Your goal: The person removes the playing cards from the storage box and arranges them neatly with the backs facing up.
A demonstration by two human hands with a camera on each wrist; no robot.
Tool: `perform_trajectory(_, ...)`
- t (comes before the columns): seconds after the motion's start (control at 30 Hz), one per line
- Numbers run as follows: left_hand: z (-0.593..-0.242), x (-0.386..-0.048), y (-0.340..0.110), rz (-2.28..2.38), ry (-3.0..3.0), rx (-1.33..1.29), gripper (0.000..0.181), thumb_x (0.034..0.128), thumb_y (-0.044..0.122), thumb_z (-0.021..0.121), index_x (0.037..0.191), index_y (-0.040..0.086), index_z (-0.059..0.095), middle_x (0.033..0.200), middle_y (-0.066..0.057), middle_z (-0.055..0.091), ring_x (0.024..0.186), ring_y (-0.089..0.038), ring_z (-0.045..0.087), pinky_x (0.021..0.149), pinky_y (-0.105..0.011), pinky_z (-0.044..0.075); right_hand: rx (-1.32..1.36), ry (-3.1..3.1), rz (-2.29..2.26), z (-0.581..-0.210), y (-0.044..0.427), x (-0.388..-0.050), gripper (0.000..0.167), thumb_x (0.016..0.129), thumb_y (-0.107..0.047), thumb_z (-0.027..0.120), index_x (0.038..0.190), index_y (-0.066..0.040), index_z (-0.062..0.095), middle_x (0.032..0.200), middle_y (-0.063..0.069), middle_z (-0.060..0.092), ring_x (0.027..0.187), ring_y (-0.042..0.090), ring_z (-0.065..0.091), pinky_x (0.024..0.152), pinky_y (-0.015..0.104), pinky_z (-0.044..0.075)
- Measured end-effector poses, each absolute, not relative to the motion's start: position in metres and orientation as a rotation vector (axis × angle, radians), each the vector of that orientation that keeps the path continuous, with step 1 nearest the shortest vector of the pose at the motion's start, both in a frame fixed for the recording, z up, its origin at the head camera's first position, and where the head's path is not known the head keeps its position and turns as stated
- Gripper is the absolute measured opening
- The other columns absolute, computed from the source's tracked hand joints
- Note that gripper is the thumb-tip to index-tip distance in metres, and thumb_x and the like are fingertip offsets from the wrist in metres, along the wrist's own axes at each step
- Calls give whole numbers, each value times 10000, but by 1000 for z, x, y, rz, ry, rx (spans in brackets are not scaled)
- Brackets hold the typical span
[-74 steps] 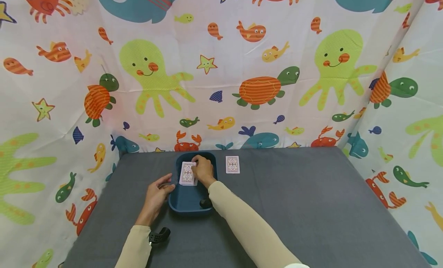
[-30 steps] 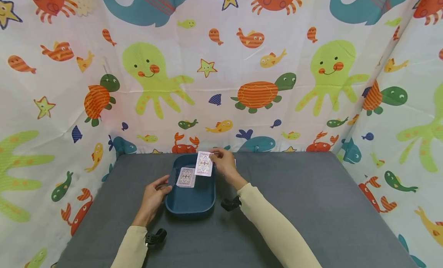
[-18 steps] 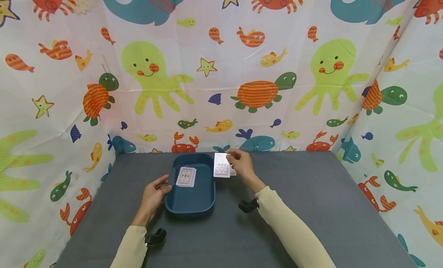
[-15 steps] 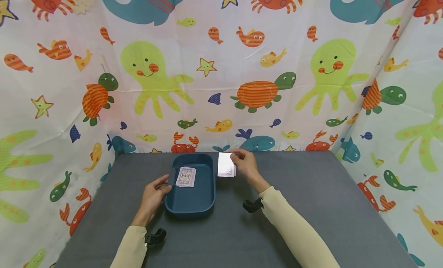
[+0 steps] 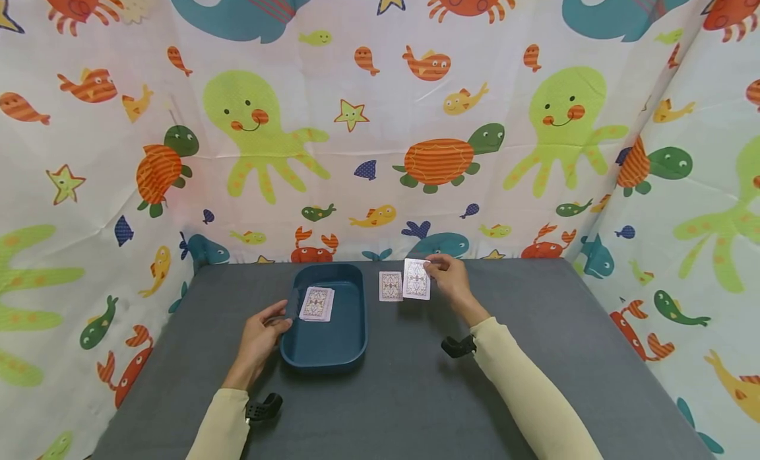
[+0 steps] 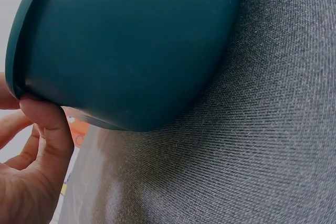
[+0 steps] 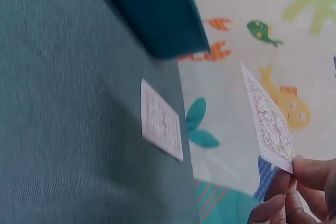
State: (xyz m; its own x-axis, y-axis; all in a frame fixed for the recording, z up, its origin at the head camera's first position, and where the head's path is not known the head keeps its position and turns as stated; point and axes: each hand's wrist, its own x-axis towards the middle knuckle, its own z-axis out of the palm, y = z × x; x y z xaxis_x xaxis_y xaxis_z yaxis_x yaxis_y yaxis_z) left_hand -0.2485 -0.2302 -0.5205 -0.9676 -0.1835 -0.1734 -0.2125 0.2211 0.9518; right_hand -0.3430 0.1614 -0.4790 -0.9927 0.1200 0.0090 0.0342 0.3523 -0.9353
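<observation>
From the head camera I saw the tray (image 5: 323, 349) just left of centre on the grey table (image 5: 410, 407), with a stack (image 5: 316, 304) of cards lying back up in its left half. The left hand (image 5: 258, 341) was at the tray's left rim. Right of the tray, near mid-frame, a loose card (image 5: 390, 286) lay back up; just right of that, the right hand (image 5: 454, 282) gripped the held card (image 5: 417, 279). A curtain (image 5: 392, 90) with sea animals filled the frame's upper part.

The left wrist camera gave me the tray's outer wall across the top and, at left, the thumb and a finger pinching the rim.

On the right wrist camera I had the held card at right, tilted and clear of the table, its lower end pinched between thumb and fingers. The loose card lay flat near mid-frame, apart from the tray at top.
</observation>
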Motion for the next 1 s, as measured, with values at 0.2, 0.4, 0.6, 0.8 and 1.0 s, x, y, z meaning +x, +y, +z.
perform_trajectory(0.2, -521, -248, -230, 1888, 2434, -408, 505, 951, 151, 610, 1442, 193, 500, 1425, -100, 489, 1161, -248, 542, 790, -291, 455, -161, -2553, 1727, -487, 182, -356, 271, 971, -234, 612, 1203, -103, 657, 1129, 149, 665, 995, 262, 604, 823, 341, 485)
perform_trajectory(0.4, -522, -247, -230, 1891, 2435, -398, 509, 953, 152, 607, 1448, 189, 494, 1426, -106, 485, 1167, -256, 532, 793, -290, 455, -186, -2603, 1710, -496, 195, -368, 279, 979, -255, 599, 1216, -115, 643, 1157, 147, 653, 1027, 271, 601, 878, 387, 488)
perform_trajectory(0.6, -522, -247, -231, 1892, 2437, -392, 511, 955, 153, 603, 1452, 189, 490, 1427, -107, 483, 1169, -260, 529, 795, -293, 452, -213, -2639, 1675, -505, 203, -375, 288, 977, -265, 597, 1217, -111, 635, 1140, 150, 647, 1032, 282, 603, 880, 399, 483)
perform_trajectory(0.8, -523, -246, -232, 1899, 2431, -384, 505, 952, 147, 607, 1444, 177, 498, 1420, -111, 488, 1136, -245, 535, 773, -297, 454, -269, -2682, 1660, -516, 207, -382, 290, 984, -264, 586, 1228, -113, 634, 1220, 148, 633, 1079, 293, 599, 844, 376, 478)
perform_trajectory(1.0, -521, -247, -231, 1885, 2435, -395, 502, 955, 156, 603, 1444, 196, 497, 1415, -92, 493, 1146, -248, 532, 792, -304, 451, -287, -2702, 1625, -521, 208, -388, 275, 977, -263, 598, 1206, -122, 654, 1227, 137, 625, 1043, 285, 598, 785, 338, 460)
